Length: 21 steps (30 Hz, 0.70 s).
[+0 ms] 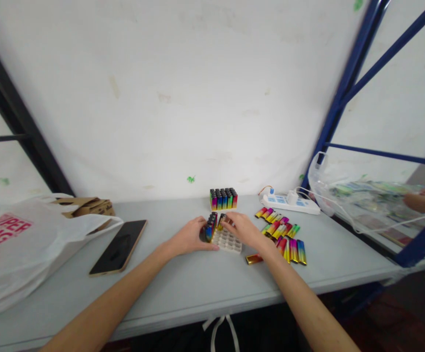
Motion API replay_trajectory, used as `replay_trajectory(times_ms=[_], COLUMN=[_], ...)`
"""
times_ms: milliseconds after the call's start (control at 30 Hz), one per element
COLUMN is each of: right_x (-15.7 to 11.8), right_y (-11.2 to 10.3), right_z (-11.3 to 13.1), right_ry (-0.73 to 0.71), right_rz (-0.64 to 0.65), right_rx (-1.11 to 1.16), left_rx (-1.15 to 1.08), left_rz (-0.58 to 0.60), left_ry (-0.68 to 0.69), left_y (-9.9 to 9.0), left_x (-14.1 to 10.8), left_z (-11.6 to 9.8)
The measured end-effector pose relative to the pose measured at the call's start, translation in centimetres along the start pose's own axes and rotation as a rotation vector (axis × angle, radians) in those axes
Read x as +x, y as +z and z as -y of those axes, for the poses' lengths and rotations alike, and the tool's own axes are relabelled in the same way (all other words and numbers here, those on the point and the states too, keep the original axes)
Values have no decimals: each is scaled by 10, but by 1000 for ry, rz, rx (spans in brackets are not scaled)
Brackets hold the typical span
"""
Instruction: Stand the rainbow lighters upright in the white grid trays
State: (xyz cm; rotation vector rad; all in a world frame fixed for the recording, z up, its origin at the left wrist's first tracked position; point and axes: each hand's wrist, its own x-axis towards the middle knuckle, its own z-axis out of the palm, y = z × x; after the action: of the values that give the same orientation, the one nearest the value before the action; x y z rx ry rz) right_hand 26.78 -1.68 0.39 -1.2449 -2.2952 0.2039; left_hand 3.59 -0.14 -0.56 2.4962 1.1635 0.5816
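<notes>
Grey tabletop (183,288) meets a smudged wall (197,98), left hand (189,236) gripping a tray (228,241), right hand (244,229) pinching a lighter (220,225).

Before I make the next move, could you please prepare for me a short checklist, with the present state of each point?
1. Left hand at the tray: ok, it spans the left end of the white tray.
2. Right hand has a lighter: ok, its fingers pinch one held lighter over the tray.
3. Held lighter fully seated in a cell: cannot tell, the fingers partly cover it.
4. Free cells: ok, many bare ones show toward the tray's right side.
5. All loose lighters in plain sight: not ok, the right arm partly blocks the view.
6. Phone away from the hands: ok, it lies apart, to the left.
</notes>
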Motion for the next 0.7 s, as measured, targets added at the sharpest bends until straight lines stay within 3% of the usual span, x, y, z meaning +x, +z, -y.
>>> replay_trajectory(times_ms=[267,433,600,700], right_x=[-1,-4,-14,-24], right_y=[11,-5,-29,-34], right_z=[-6,-18,-56,-73], right_ry=[-3,-10,252,392], right_rz=[112,98,-113,-52], right_rx=[-81,-41,-215,-307], left_rx=[9,8,9,0], left_rz=[-8,-15,-8,2], left_ry=[2,4,-4,-7], left_y=[1,1,0,-1], left_x=[1,2,2,2], left_z=[4,6,5,4])
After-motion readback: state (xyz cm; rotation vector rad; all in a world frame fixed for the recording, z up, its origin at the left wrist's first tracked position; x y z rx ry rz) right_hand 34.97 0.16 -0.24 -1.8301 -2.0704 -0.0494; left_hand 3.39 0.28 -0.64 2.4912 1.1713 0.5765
